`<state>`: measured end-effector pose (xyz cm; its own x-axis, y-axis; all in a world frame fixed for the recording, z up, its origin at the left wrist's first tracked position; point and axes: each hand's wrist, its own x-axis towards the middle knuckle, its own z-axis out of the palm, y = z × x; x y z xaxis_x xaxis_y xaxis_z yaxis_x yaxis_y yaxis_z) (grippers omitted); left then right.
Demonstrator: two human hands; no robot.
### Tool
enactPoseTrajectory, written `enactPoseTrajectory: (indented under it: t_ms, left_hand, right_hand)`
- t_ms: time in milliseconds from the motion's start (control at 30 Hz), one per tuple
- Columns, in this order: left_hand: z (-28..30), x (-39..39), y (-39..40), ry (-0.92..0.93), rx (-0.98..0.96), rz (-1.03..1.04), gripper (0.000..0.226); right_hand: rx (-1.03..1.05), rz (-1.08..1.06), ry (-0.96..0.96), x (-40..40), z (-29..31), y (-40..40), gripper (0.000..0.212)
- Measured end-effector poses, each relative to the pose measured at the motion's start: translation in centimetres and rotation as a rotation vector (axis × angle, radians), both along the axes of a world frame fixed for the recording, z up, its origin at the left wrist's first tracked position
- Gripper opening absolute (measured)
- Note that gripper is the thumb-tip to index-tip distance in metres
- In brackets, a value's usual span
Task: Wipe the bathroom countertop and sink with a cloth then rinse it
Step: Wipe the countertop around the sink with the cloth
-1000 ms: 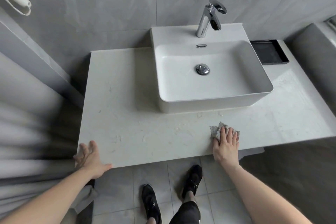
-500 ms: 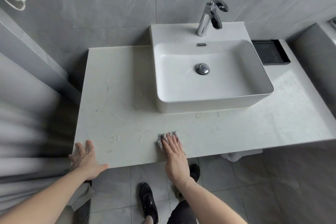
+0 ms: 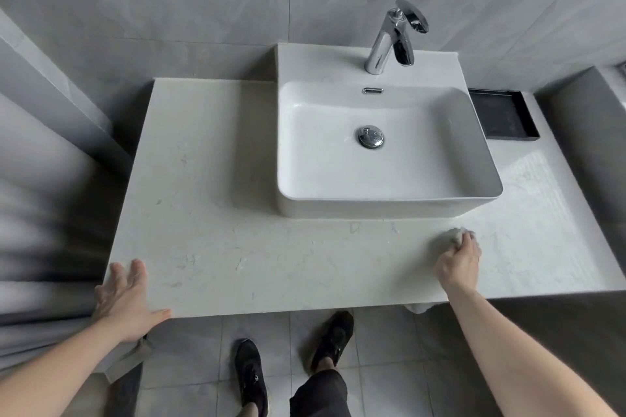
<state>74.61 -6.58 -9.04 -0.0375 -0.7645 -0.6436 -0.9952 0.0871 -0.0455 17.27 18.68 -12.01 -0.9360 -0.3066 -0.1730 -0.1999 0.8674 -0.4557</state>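
A pale marble countertop (image 3: 210,220) carries a white rectangular vessel sink (image 3: 389,203) with a chrome drain plug (image 3: 371,136) and a chrome faucet (image 3: 394,37) behind it. My right hand (image 3: 458,265) presses a small crumpled grey cloth (image 3: 455,234) onto the counter in front of the sink's right corner; only the cloth's far edge shows past my fingers. My left hand (image 3: 127,301) rests flat on the counter's front left corner, fingers spread, holding nothing.
A black tray (image 3: 504,115) sits on the counter right of the sink. Grey tiled walls close the back and left. A grey ledge (image 3: 589,132) rises at the right. My black shoes (image 3: 250,376) stand on the tiled floor below the counter's front edge.
My right hand swept the cloth left along the front of the counter, then back right to in front of the sink's right corner. My left hand stayed on the front left corner.
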Motion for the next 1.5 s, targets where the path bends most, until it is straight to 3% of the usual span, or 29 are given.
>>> enactPoseTrajectory:
  t_ms: [133, 300, 500, 600, 733, 967, 1133, 1200, 1333, 1500]
  left_hand:
    - [0.6, -0.4, 0.1, -0.016, 0.011, -0.013, 0.130]
    - [0.8, -0.5, 0.1, -0.008, 0.012, 0.010, 0.132]
    - [1.5, -1.0, 0.1, -0.003, 0.030, 0.011, 0.130]
    - [1.8, -1.2, 0.2, 0.003, 0.035, 0.013, 0.128]
    - [2.2, -1.3, 0.3, 0.009, 0.026, 0.008, 0.127]
    - [2.5, -1.3, 0.4, 0.025, 0.040, 0.015, 0.126]
    - [2.2, -1.1, 0.3, 0.024, 0.044, 0.027, 0.128]
    - [2.0, -1.0, 0.2, 0.022, 0.048, 0.034, 0.129]
    - [1.8, -0.8, 0.3, 0.026, 0.038, 0.035, 0.130]
    - [1.5, -0.7, 0.2, 0.023, 0.037, 0.033, 0.131]
  right_hand:
    - [0.166, 0.053, -0.037, -0.8, -0.9, -2.9, 0.049]
    - [0.154, 0.126, 0.008, 5.3, -1.2, -5.5, 0.061]
    - [0.092, 0.486, 0.051, 17.8, -1.2, -8.0, 0.070]
    - [0.079, 0.703, 0.055, 22.8, -1.1, -9.9, 0.087]
    - [0.071, 0.894, 0.017, 23.8, -1.3, -10.4, 0.084]
    - [0.157, 0.778, 0.064, 14.0, -1.4, -6.1, 0.083]
    - [0.276, 0.731, 0.086, 7.3, -0.7, -3.4, 0.065]
    - [0.259, 0.688, 0.064, 7.8, -0.8, -3.7, 0.062]
    - [0.182, 0.403, -0.025, 13.7, -0.9, -6.7, 0.064]
    - [0.090, 0.641, 0.005, 23.4, -0.7, -9.8, 0.073]
